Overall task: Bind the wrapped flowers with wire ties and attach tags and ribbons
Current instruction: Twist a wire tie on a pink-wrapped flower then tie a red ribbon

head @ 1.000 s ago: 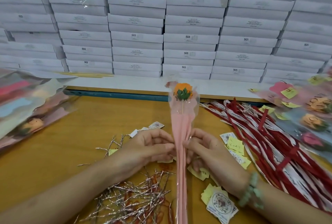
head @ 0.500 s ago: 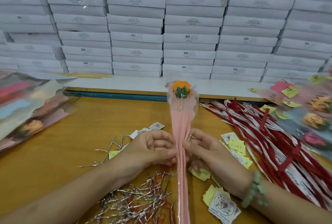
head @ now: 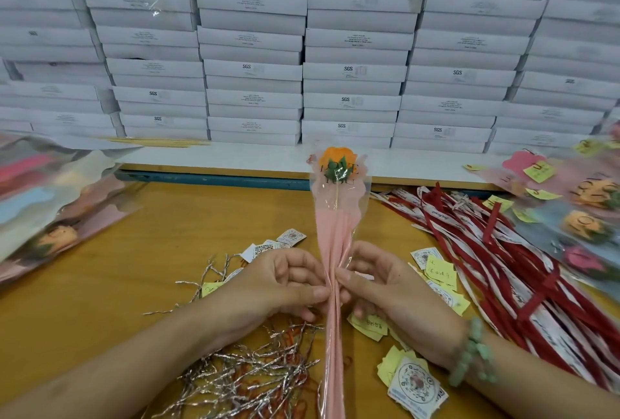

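Note:
An orange flower in a pink and clear wrap (head: 337,217) stands nearly upright over the middle of the wooden table (head: 100,291). My left hand (head: 281,284) pinches the wrap's narrow stem part from the left. My right hand (head: 379,279) pinches it from the right at the same height. Whether a wire tie sits between my fingers is hidden. A heap of silver wire ties (head: 248,375) lies below my left hand. Printed tags (head: 416,385) and yellow notes (head: 439,272) lie by my right hand. Red and white ribbons (head: 503,257) spread to the right.
Stacked white boxes (head: 302,49) form a wall behind the table. A pile of wrapped flowers (head: 50,203) lies at the left edge; another pile with yellow notes (head: 583,210) lies at the far right. More tags (head: 278,244) lie left of the flower.
The wrapped flower and both hands have stayed almost in place. My fingers have closed in a little tighter on the stem part of the wrap.

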`<state>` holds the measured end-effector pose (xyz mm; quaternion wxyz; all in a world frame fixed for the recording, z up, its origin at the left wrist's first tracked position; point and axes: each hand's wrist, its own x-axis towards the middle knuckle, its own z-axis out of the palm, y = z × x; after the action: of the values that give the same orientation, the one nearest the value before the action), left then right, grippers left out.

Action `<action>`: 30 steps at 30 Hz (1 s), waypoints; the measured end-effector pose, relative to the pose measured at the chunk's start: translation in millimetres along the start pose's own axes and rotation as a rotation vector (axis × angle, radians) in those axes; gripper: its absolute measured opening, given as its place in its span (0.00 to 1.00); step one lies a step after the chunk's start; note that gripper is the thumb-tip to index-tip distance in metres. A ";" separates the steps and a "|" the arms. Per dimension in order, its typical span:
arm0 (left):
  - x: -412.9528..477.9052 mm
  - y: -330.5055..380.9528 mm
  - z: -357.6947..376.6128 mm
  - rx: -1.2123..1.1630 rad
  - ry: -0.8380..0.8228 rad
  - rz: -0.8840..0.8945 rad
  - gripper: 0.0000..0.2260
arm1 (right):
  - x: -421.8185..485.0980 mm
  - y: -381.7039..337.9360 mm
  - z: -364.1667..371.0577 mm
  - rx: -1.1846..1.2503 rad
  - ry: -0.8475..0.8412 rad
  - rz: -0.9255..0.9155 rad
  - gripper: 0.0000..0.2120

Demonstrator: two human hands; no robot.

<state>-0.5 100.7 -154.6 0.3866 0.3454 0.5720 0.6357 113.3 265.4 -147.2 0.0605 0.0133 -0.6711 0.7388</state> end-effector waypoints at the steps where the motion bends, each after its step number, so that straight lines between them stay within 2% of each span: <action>1: 0.3 -0.5 -0.7 0.004 -0.001 -0.005 0.09 | 0.0 0.0 0.2 -0.003 -0.001 -0.001 0.13; 5: 1.5 -0.2 -2.0 0.049 -0.010 0.001 0.15 | 0.7 0.0 -0.2 -0.014 0.007 0.001 0.14; 10: 2.0 0.3 -1.9 0.049 -0.015 0.009 0.16 | 1.4 -0.4 -0.3 -0.013 0.008 0.008 0.18; 16: 1.6 -1.4 -4.1 0.000 -0.015 0.022 0.24 | 3.0 -2.9 -2.8 0.095 0.026 0.094 0.23; 24: 2.4 -2.4 -5.0 -0.032 -0.022 0.049 0.23 | 3.2 -8.4 -3.3 0.134 -0.075 0.149 0.09; 28: 2.2 -2.8 -4.0 -0.031 -0.005 0.056 0.23 | 2.0 -9.3 -1.2 0.088 -0.089 0.135 0.08; 30: 1.8 -2.9 -3.5 -0.039 0.001 0.065 0.23 | 1.0 -8.9 0.4 0.047 -0.056 0.113 0.11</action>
<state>-4.1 100.8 -157.9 0.3722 0.3558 0.5483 0.6589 113.2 265.9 -138.3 -0.0002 -0.0025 -0.6547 0.7559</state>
